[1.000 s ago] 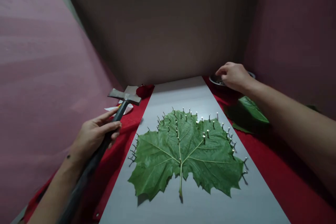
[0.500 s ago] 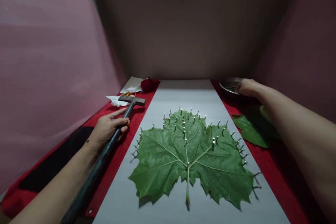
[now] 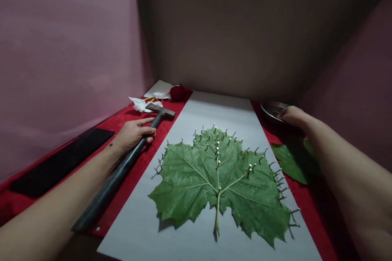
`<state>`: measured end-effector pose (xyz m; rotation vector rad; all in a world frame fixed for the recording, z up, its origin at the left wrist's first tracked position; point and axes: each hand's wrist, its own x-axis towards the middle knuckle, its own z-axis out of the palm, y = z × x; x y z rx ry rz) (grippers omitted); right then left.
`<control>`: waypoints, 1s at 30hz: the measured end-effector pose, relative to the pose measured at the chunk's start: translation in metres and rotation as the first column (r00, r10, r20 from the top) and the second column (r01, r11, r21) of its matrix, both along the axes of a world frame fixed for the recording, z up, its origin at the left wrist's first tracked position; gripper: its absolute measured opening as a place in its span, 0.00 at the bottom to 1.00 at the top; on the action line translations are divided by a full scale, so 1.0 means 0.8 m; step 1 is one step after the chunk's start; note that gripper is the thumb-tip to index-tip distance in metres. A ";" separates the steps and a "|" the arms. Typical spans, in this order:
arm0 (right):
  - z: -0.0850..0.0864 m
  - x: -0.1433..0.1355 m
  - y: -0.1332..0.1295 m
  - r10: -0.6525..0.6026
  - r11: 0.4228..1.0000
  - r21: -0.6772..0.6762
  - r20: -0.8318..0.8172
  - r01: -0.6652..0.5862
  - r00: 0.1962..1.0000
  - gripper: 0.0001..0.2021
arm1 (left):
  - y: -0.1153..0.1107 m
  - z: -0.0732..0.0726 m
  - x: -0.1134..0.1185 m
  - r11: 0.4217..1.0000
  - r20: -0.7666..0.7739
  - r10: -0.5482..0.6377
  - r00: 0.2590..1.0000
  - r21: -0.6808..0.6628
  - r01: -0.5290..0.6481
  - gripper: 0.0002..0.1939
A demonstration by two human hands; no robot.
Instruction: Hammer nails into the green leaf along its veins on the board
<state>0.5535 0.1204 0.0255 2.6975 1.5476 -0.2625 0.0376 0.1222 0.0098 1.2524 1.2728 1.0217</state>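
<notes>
A large green leaf (image 3: 196,179) lies on a long white board (image 3: 223,108), with several nails standing along its upper and side edges and its midrib. My left hand (image 3: 134,134) is left of the board, fingers wrapped loosely round the dark handle of a hammer (image 3: 122,167), whose head points away from me. At the far right, my right hand (image 3: 294,116) reaches into a metal bowl (image 3: 266,109) that holds small dark pieces, probably nails. Its fingertips are hidden inside the bowl, so what they pinch cannot be seen.
A second leaf (image 3: 294,161) lies under my right forearm on the red cloth (image 3: 165,130). Left of my left arm is a flat black object (image 3: 61,163). White tissue (image 3: 139,104) and a dark red ball-like thing (image 3: 177,93) sit at the back left. Pink walls rise on both sides.
The view has tilted and shifted, so the black object at the left shows more fully. The left hand still has the hammer, and the right hand is still in the bowl.
</notes>
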 end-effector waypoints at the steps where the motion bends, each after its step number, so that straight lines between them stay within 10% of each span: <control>1: 0.000 0.001 0.000 0.005 1.000 -0.005 -0.007 -0.005 1.000 0.14 | 0.001 -0.001 -0.001 1.000 -0.001 0.001 1.000 -0.003 -0.001 0.34; 17: 0.011 -0.013 -0.015 -0.075 0.975 0.205 -0.039 0.081 0.996 0.13 | 0.001 -0.001 0.000 0.999 0.046 -0.032 0.998 0.021 0.031 0.35; 25: 0.028 -0.033 -0.039 -0.103 0.806 0.571 -0.123 0.156 0.987 0.06 | 0.000 -0.001 0.000 0.999 0.056 -0.031 0.998 0.029 0.030 0.35; 30: 0.040 -0.106 -0.060 0.110 0.711 0.696 -0.253 0.102 0.961 0.05 | -0.001 0.001 0.001 0.999 0.047 -0.042 0.998 0.036 0.040 0.32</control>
